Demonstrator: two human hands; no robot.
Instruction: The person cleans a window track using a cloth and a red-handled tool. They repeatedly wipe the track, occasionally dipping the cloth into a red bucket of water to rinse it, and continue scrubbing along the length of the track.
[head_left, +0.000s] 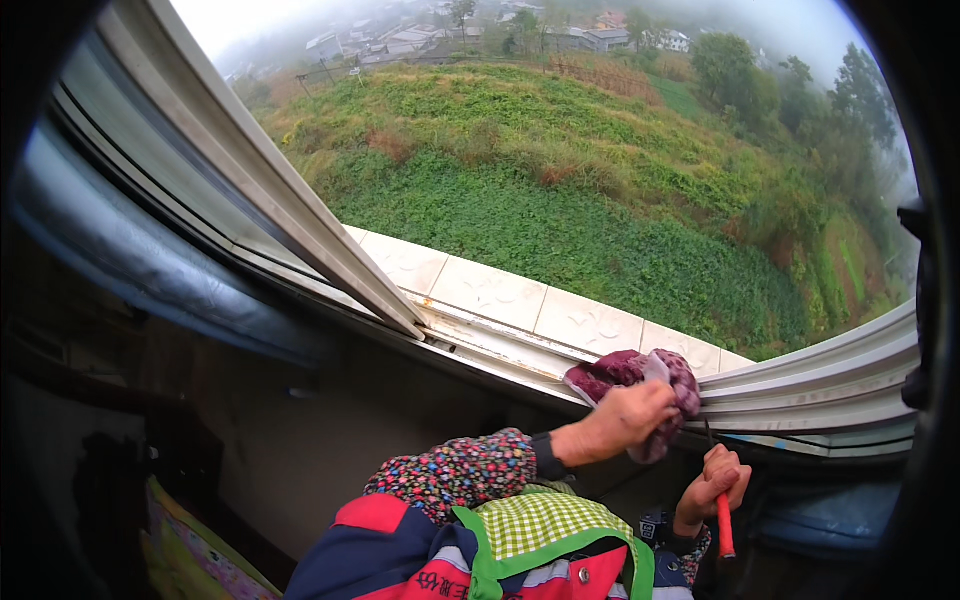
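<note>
My left hand (626, 421) grips a bunched maroon patterned cloth (611, 371). The cloth rests on the metal track (495, 341) of an open sliding window, close to the right-hand frame. Lower and to the right, my right hand (714, 484) is closed around a thin tool with a red handle (724, 525). Its slim dark shaft (709, 435) points up towards the window frame's lower edge; the exact kind of tool cannot be made out. Rust-coloured stains and dirt mark the track to the left of the cloth.
On the left a sliding window sash (300, 187) leans across the view. White tiles (487, 292) line the ledge outside, above a green slope (525, 195). The right window frame (817, 375) borders the opening. Bluish curtain-like fabric (150, 247) hangs at left.
</note>
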